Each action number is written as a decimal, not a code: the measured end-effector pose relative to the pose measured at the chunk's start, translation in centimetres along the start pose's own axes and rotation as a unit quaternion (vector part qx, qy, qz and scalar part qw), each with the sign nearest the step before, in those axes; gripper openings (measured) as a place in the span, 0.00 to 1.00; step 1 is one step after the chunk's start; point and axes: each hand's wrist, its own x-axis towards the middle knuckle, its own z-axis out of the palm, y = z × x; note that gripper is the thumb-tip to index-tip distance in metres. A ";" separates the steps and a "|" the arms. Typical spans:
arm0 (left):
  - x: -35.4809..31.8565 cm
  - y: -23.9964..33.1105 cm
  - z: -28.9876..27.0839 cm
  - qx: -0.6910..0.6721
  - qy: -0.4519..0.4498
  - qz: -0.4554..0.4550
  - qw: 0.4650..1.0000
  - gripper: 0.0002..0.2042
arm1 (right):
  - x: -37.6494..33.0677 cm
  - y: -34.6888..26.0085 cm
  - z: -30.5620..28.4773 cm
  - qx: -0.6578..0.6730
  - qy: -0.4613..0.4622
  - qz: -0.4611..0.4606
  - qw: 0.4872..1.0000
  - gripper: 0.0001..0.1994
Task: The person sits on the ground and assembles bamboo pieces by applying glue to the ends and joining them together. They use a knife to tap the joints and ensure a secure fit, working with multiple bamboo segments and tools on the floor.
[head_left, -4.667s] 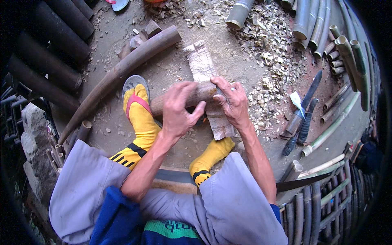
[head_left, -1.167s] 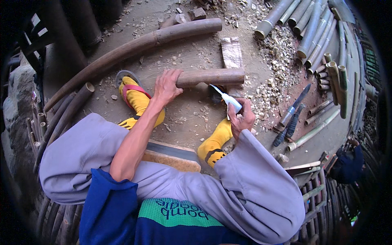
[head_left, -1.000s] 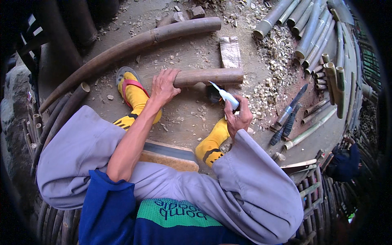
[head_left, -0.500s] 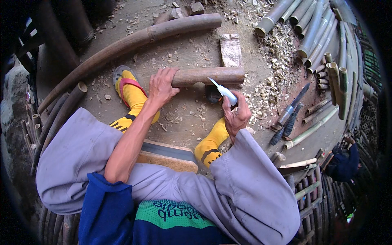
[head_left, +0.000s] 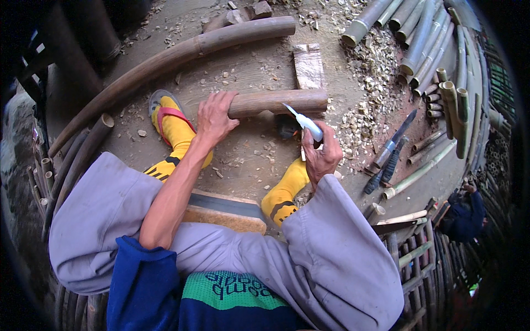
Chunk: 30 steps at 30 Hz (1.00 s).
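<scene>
My left hand [head_left: 218, 115] is wrapped round the left end of a short, thick brown bamboo piece [head_left: 279, 102], which lies crosswise in front of me. In my right hand [head_left: 323, 154] is a small pale blue-and-white squeeze bottle [head_left: 311, 129] with a long, thin nozzle. Its nozzle points up and left and overlaps the lower side of the bamboo in this view; whether it touches cannot be made out. Under the bamboo, near the bottle, sits a dark object [head_left: 287, 128], mostly hidden. A flat whitish block [head_left: 308, 66] stands just behind the bamboo.
Beyond lies a long curved bamboo pole [head_left: 182, 57]. On the right are wood chips [head_left: 364, 105], a long knife [head_left: 396, 139], a dark-handled tool [head_left: 381, 179] and stacked bamboo tubes [head_left: 428, 47]. A wooden board [head_left: 223, 212] lies between my legs. Another person [head_left: 462, 215] is at far right.
The whole view has shifted slightly to the left. Both hands keep their holds, and the bottle and bamboo stay in nearly the same places.
</scene>
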 end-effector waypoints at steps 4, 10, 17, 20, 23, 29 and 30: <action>0.0 -0.2 0.1 0.001 -0.001 -0.005 1.000 0.34 | 0.2 0.2 -0.5 -0.009 -0.019 0.026 0.999 0.12; 0.3 0.2 -0.2 -0.003 -0.016 -0.008 1.000 0.34 | 0.5 0.4 -1.2 -0.016 0.022 0.024 0.999 0.11; 0.3 0.4 -0.4 -0.011 -0.018 -0.012 1.000 0.35 | 0.5 1.1 -1.6 -0.040 0.033 0.018 0.998 0.12; 0.3 0.5 -0.5 -0.013 -0.018 -0.014 1.000 0.35 | 0.7 1.1 -1.7 -0.042 0.038 0.011 0.998 0.12; 0.2 0.2 -0.3 -0.004 -0.008 -0.001 1.000 0.34 | 0.7 1.2 -1.8 -0.041 0.038 0.010 0.998 0.12; 0.1 0.0 -0.2 0.007 -0.005 -0.004 1.000 0.34 | 0.7 1.1 -1.8 -0.039 0.026 0.029 0.998 0.12; 0.0 -0.1 -0.2 0.008 -0.006 -0.008 1.000 0.34 | 0.7 1.2 -1.7 -0.040 0.028 0.021 0.999 0.12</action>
